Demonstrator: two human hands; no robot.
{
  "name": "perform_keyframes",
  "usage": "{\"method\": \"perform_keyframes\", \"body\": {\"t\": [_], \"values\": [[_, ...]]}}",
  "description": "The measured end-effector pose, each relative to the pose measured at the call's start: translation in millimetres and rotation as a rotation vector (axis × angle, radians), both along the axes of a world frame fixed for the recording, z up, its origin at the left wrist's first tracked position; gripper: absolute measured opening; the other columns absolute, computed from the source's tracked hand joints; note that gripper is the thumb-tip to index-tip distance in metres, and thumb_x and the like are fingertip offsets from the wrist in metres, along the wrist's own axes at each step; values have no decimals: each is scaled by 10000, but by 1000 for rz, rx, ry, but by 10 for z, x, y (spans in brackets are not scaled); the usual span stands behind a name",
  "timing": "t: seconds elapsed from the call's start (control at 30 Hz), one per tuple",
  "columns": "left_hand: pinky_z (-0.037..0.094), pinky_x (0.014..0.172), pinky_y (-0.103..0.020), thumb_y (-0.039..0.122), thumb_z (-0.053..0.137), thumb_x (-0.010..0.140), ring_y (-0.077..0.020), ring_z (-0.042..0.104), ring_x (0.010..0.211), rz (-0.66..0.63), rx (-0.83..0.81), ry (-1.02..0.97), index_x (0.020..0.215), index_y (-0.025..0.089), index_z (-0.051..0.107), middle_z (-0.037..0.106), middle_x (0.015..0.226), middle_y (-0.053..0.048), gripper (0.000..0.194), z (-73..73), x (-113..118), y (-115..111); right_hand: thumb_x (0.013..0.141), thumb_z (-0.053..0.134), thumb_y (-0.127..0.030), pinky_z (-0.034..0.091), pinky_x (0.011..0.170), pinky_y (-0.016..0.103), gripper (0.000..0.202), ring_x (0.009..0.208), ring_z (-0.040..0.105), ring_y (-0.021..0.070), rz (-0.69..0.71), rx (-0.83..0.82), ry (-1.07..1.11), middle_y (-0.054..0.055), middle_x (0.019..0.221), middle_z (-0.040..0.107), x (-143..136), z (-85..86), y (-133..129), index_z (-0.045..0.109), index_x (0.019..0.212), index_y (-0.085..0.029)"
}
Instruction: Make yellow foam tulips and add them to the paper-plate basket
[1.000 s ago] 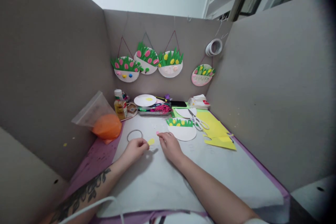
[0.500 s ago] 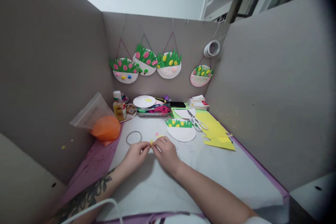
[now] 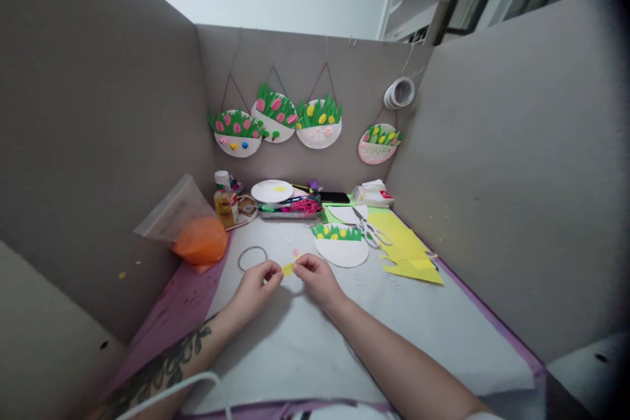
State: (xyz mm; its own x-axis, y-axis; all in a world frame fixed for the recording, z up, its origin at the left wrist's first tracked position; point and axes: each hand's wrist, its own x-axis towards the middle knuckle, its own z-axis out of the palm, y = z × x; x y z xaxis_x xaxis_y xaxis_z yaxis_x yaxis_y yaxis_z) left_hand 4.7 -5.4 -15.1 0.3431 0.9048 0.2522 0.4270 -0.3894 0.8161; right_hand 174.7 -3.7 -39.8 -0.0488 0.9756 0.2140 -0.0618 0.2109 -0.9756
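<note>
Between both hands is a small yellow paper oval, held just over the white table cover. My left hand pinches its left end with thumb and forefinger. On the opposite end, the fingers of my right hand are closed in a pinch. Beyond my right hand lies a white paper plate basket with green paper grass and yellow ovals along its top. A tiny pink paper piece rests just past the fingertips. Left of these, a thin dark ring lies flat near my left hand.
White-handled scissors lie by yellow paper sheets at right. Behind stand a metal tray of supplies, a white plate and a glue bottle. An orange-filled plastic bag sits left. Decorated plates hang on the grey back panel.
My hands have moved slightly apart, so more of the yellow paper oval shows between the fingertips. The view has shifted a little; the other things stay put.
</note>
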Motion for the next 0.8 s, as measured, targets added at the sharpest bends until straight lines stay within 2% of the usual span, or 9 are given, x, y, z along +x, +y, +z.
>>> {"method": "perform_keyframes", "body": {"t": [0.13,0.27,0.37,0.47,0.57,0.63,0.7,0.8], "values": [[367,581,-217,249,454,777,-128,503,637,-9,16,31,712,164,556,576,671,2,148,-1,3,-24,711,599,-274,385,594,239,113,646,494,128,-125,71,-184,-4,711,577,12,51,-22,599,765,-175],[367,591,-224,266,451,782,-132,505,639,-2,34,69,728,170,573,587,679,0,164,4,1,-31,732,554,-232,378,590,230,65,686,512,131,-126,188,-324,1,727,568,-4,86,-55,593,711,-184],[377,603,-231,300,443,788,-137,512,645,5,25,81,737,172,585,599,690,-7,197,5,-14,-2,742,537,-248,378,581,231,97,673,506,132,-175,189,-320,5,721,562,75,159,-39,581,688,-181],[384,606,-239,324,443,780,-145,518,648,38,11,87,736,172,590,604,688,-12,216,-2,-33,43,749,534,-313,391,596,245,149,672,510,144,-295,124,-256,17,729,570,370,272,76,575,727,-173],[380,591,-239,337,450,772,-151,521,643,51,-16,76,723,173,590,603,678,-14,221,7,-29,55,768,491,-351,396,612,266,181,654,513,156,-429,105,-303,6,677,550,829,325,289,537,754,-177],[375,583,-239,336,467,761,-151,518,630,46,-39,71,716,171,594,604,676,-14,213,26,-12,37,768,475,-338,407,633,286,171,678,530,172,-481,89,-413,14,692,556,1114,275,452,524,783,-175],[371,574,-238,336,485,748,-151,514,614,42,-63,68,704,170,600,603,667,-13,207,43,6,11,770,478,-314,418,693,312,211,759,552,190,-553,116,-521,42,801,587,1313,158,593,510,921,-170],[364,559,-234,337,497,738,-152,509,601,41,-74,66,694,171,611,603,651,-12,206,38,16,-11,791,451,-263,415,725,324,241,816,561,200,-532,146,-703,74,893,604,1435,-57,721,481,1008,-162]]}}
